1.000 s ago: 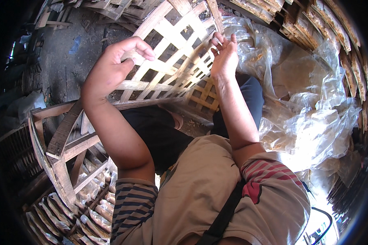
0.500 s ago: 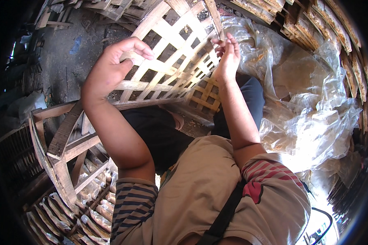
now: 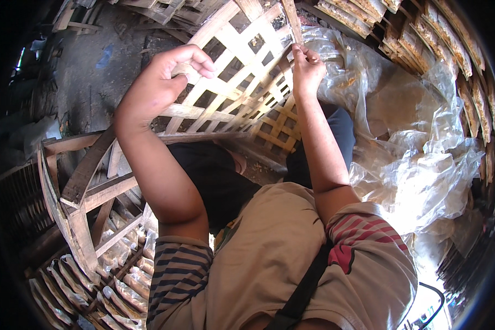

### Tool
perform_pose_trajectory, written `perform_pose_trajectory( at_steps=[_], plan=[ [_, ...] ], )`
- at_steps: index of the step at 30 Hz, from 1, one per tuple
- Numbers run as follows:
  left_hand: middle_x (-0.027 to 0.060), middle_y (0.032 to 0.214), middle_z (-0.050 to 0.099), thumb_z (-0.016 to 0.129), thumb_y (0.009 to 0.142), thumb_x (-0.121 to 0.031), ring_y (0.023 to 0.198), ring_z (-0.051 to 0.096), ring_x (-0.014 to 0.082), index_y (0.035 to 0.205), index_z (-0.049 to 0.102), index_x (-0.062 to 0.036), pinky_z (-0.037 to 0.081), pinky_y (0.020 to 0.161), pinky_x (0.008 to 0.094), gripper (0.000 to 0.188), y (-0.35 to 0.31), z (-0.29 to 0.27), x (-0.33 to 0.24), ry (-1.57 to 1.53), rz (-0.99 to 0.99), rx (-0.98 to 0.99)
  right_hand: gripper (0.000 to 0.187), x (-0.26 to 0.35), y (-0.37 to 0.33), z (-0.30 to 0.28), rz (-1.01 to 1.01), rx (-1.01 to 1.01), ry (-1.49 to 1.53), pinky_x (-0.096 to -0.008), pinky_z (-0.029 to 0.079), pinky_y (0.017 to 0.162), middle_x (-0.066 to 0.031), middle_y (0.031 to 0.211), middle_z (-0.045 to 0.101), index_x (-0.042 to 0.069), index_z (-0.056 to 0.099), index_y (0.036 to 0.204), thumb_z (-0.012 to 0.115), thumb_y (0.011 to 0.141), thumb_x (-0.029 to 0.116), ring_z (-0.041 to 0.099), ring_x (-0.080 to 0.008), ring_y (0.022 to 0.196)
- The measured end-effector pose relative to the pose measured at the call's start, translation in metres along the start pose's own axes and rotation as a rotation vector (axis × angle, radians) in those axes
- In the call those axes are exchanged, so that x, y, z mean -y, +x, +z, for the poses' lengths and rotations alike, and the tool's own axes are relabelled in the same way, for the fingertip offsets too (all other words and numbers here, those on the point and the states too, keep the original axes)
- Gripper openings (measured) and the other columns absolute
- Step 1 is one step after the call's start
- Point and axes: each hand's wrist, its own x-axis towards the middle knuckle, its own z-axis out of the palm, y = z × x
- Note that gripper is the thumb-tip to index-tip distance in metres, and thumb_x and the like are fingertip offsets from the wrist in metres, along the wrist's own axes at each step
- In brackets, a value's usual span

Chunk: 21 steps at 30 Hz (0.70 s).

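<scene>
A woven bamboo lattice rack with a wooden edge stands tilted in front of me, above my knees. My left hand is curled round its left side, with pale wood or bamboo showing between thumb and fingers. At the far right edge, my right hand pinches the narrow wooden bar of the rack between thumb and fingers. Further lattice shows low down beside my right leg. The rack's top runs out of the picture.
Crumpled clear plastic sheeting lies at my right. Stacked racks with crusted edges rise at far right. On my left stands a wooden frame, with several plastic-wrapped slabs below it. Grey floor shows beyond my left hand.
My right hand has moved slightly upward and closed on the rack's bar; before, its fingers were looser beside it. The left hand and rack have shifted slightly right.
</scene>
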Motion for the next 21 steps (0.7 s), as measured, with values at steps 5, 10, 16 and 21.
perform_pose_trajectory(
  at_steps=[5,10,16,21],
  plan=[
    [0.0094,0.103,0.069,0.044,0.074,0.013,0.107,0.064,0.0186,0.104,0.066,0.0027,0.043,0.105,0.0338,0.039,-0.003,-0.003,0.004,-0.026,0.038,0.027,0.015,0.017,-0.002,-0.001,-0.341,0.159,0.101,-0.0294,0.049,0.083,-0.0039,0.085,0.065,0.005,0.080,0.102,0.074,0.092,0.015,0.062,-0.0158,0.084],
    [0.0093,0.104,0.070,0.044,0.076,0.012,0.108,0.064,0.0188,0.106,0.066,0.0025,0.042,0.105,0.0340,0.039,-0.002,-0.003,0.007,-0.023,0.035,0.020,0.017,0.006,-0.001,-0.013,0.028,0.050,0.402,-0.0239,0.046,0.072,0.0001,0.090,0.070,0.003,0.076,0.090,0.062,0.099,0.008,0.054,-0.0073,0.073],
    [0.0091,0.104,0.070,0.045,0.076,0.012,0.109,0.064,0.0189,0.107,0.066,0.0024,0.042,0.105,0.0344,0.039,0.001,-0.006,0.006,-0.011,0.053,0.024,0.017,-0.028,0.009,-0.017,-0.088,0.068,0.094,-0.0224,0.042,0.065,0.0054,0.082,0.062,0.005,0.070,0.105,0.075,0.093,0.016,0.048,-0.0039,0.066],
    [0.0095,0.103,0.069,0.045,0.076,0.013,0.109,0.064,0.0189,0.107,0.065,0.0026,0.043,0.104,0.0339,0.039,-0.002,-0.009,0.011,-0.020,0.038,0.017,0.046,0.004,0.022,-0.013,-0.516,0.079,-0.286,-0.0378,0.043,0.106,-0.0130,0.119,0.067,0.007,0.065,0.125,0.079,0.084,0.020,0.057,-0.0292,0.117]
  ],
)
